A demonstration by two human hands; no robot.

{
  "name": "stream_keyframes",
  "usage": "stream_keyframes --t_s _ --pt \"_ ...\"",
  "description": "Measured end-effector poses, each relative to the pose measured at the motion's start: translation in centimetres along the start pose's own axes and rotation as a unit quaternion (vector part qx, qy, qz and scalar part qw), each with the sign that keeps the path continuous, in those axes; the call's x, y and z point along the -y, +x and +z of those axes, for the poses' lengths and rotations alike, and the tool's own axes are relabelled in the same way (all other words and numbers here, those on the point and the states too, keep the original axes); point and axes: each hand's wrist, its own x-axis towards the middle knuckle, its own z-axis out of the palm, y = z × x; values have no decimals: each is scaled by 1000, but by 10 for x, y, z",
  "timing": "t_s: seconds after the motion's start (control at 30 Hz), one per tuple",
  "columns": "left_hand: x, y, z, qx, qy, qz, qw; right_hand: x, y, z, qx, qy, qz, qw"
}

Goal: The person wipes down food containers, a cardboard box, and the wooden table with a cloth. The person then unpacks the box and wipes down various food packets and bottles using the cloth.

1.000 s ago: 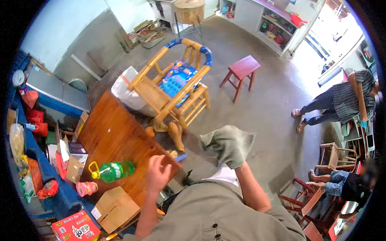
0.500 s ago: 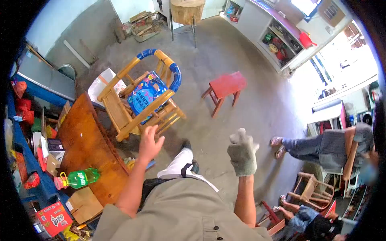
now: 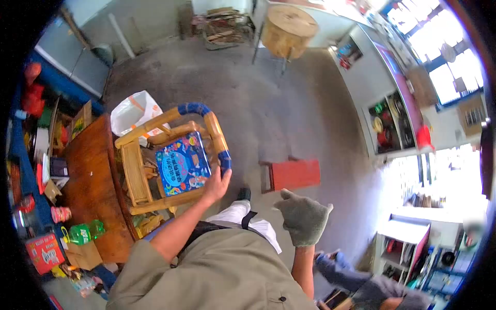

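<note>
My bare left hand point(image 3: 217, 186) reaches to the near end of a bamboo chair's point(image 3: 135, 173) curved rail, where blue wrapping shows. Its fingers are apart; whether they touch the rail I cannot tell. On the chair seat lies a flat, blue printed book or box point(image 3: 182, 164) with colourful pictures. My right hand point(image 3: 304, 218), in a grey-green work glove, hangs in the air with its fingers spread and nothing in it. Just beyond that glove stands a red wooden stool point(image 3: 295, 174).
A brown wooden table point(image 3: 85, 181) is at my left, with a green bottle point(image 3: 87, 232) and cartons near it. A white bag point(image 3: 135, 114) sits behind the chair. Farther off stands a round chopping block point(image 3: 289, 32) on legs. Another person point(image 3: 361, 281) is at lower right.
The view has turned to the right and come closer to the chair and stool. My left hand has moved to the chair's rail. The other person is now lower in view.
</note>
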Motion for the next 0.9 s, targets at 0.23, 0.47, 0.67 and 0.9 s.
stream_keyframes --t_s 0.23,0.47,0.67,0.9 --pt "-6 32 -9 34 -46 -192 980 5 175 13 15 390 -133 911" --pt "-8 33 -14 8 -159 -227 961 26 322 51 117 647 -152 738" --pt "-11 73 -69 65 -88 -274 955 46 479 94 165 815 -25 556" --pt "-80 211 -122 -299 16 -342 891 56 629 48 44 410 -384 826"
